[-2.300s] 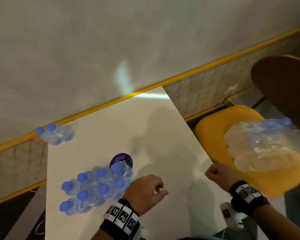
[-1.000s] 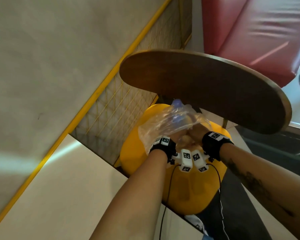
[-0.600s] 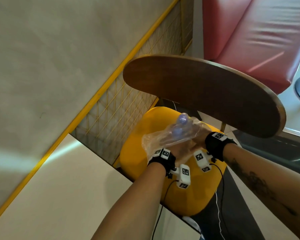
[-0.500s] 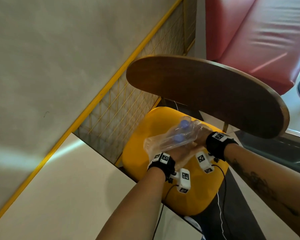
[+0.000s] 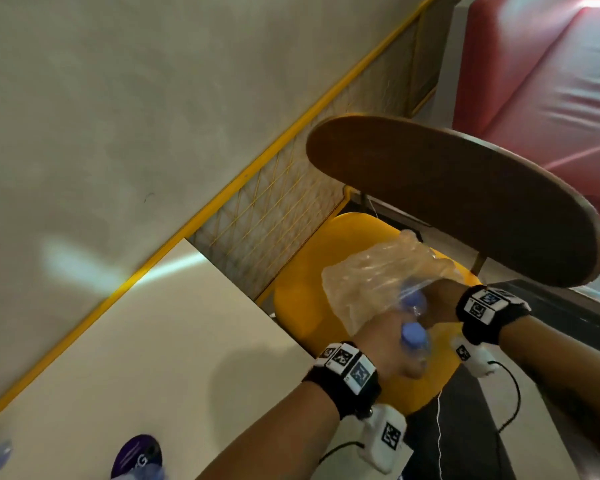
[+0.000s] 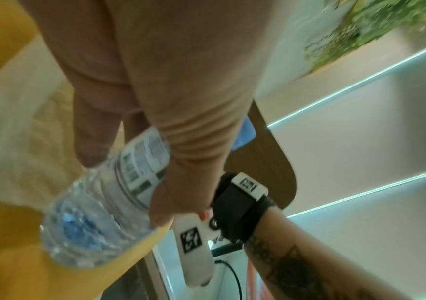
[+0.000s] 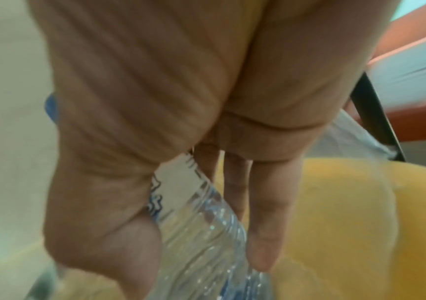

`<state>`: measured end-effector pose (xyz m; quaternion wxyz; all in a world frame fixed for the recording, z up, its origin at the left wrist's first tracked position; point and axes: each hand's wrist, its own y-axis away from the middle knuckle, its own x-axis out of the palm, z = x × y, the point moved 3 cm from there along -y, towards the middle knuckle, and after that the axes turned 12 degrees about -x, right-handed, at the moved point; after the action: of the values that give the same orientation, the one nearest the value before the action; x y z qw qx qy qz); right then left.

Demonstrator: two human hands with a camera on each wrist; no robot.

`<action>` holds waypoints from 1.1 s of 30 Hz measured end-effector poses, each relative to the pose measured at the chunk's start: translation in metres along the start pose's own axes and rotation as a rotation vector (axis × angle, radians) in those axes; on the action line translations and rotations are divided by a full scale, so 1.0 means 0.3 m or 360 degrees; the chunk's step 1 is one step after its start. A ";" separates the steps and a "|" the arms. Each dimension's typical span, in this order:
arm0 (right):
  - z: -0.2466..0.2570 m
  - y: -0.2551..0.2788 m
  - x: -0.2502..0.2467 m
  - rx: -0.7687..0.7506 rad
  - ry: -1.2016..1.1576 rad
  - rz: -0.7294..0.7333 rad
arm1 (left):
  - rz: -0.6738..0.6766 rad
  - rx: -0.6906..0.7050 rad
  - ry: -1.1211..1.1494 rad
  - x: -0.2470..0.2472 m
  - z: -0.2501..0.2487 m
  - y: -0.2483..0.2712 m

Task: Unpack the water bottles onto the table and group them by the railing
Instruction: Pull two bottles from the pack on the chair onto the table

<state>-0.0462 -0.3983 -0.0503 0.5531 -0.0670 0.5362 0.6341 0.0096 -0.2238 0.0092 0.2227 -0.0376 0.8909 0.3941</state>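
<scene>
1. Both hands hold bottles: the left hand (image 5: pixel 392 344) is wrapped round a blue-capped water bottle (image 6: pixel 109 194), the right hand (image 5: pixel 437 303) round another bottle (image 7: pixel 201 229), above the yellow chair seat (image 5: pixel 305 299).
2. Beside them on that seat lies the plastic wrap (image 5: pixel 378 271), seemingly emptied.
3. Left to do, I judge: carry both to the white table (image 5: pixel 153 341) and group them by the yellow railing (image 5: pixel 257 164).

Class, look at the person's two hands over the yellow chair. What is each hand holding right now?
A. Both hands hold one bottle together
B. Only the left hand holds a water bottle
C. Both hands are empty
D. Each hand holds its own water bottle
D: the left hand grips one water bottle, and the right hand grips another water bottle, both just out of the plastic wrap.
</scene>
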 end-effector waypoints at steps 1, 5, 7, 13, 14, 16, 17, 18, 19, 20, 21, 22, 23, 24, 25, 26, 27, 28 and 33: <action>-0.005 0.018 0.015 0.0002 0.0084 0.0023 | 0.0011 0.0075 0.0024 -0.010 0.020 0.040; 0.036 0.142 0.079 -0.0128 0.0096 -0.0037 | -0.0142 0.0265 0.0239 -0.088 0.121 0.277; 0.056 0.214 0.114 -0.0246 -0.0046 -0.0169 | -0.0398 0.0232 0.0261 -0.132 0.238 0.395; 0.355 0.379 0.275 -0.0595 -0.0320 0.0218 | -0.1097 -0.0184 0.0249 -0.230 0.724 0.740; 0.421 0.363 0.342 -0.0718 -0.0403 0.0493 | -0.1170 -0.0275 0.0236 -0.237 0.806 0.789; 0.558 0.360 0.416 -0.0830 -0.0229 0.0539 | -0.1269 -0.0455 0.0234 -0.245 0.949 0.879; 0.636 0.366 0.415 -0.0832 -0.0081 0.0244 | -0.1293 -0.0536 0.0235 -0.248 1.008 0.916; 0.725 0.375 0.426 -0.0810 0.0038 0.0096 | -0.1299 -0.0616 0.0223 -0.249 1.061 0.946; 0.814 0.371 0.455 -0.0851 -0.0017 0.0088 | -0.1297 -0.0689 0.0207 -0.250 1.107 0.970; 0.908 0.375 0.493 -0.0937 -0.0073 0.0175 | -0.1304 -0.0741 0.0189 -0.251 1.150 0.987; 0.997 0.334 0.543 -0.0995 -0.0094 0.0182 | -0.1316 -0.0789 0.0163 -0.252 1.185 0.997; 1.083 0.304 0.584 -0.1062 -0.0074 0.0166 | -0.1330 -0.0835 0.0130 -0.250 1.220 1.001; 1.159 0.258 0.630 -0.1116 -0.0044 0.0117 | -0.1341 -0.0876 0.0093 -0.250 1.245 1.004; 1.217 0.203 0.681 -0.1146 -0.0022 0.0088 | -0.1348 -0.0910 0.0052 -0.248 1.265 1.006; 1.281 0.169 0.720 -0.1172 -0.0008 0.0056 | -0.1341 -0.0935 0.0017 -0.246 1.282 1.004; 1.338 0.143 0.754 -0.1177 -0.0004 0.0064 | -0.1317 -0.0948 -0.0008 -0.243 1.292 1.003; 1.386 0.115 0.783 -0.1177 0.0013 0.0048 | -0.1292 -0.0952 -0.0032 -0.242 1.297 1.002; 1.428 0.090 0.807 -0.1167 0.0046 0.0041 | -0.1269 -0.0956 -0.0045 -0.240 1.303 1.000; 1.518 0.021 0.895 -0.1028 0.0155 0.0039 | -0.1148 -0.0916 -0.0108 -0.236 1.337 0.982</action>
<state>0.0786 0.1153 -0.0393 0.4693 -0.2629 0.3339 0.7740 0.1490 0.2592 0.0047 0.3553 -0.3925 0.6674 0.5237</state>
